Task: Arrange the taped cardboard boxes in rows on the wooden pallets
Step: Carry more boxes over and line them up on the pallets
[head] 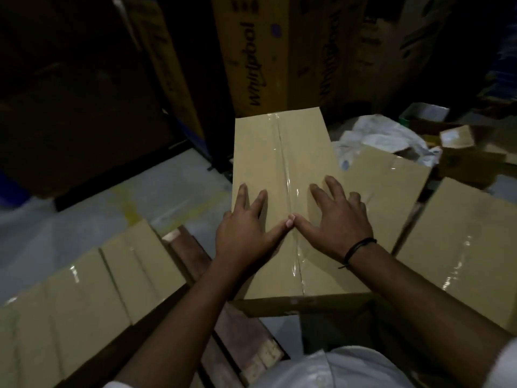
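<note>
Pressing taped box point(279, 163), bare pallet point(193, 256) left.

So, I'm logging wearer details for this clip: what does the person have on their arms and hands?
Both the left hand and right hand are bare, with no gloves. The right wrist carries a thin dark cord bracelet with a loose end. The forearms are uncovered; a white shirt shows at the frame's bottom.

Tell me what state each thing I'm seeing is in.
Middle box: taped shut, under both hands.
Left hand: open, flat on it.
Right hand: open, flat on it.
Left boxes: taped shut, side by side.
Right box: taped shut.
Plastic sheet: crumpled.
</note>
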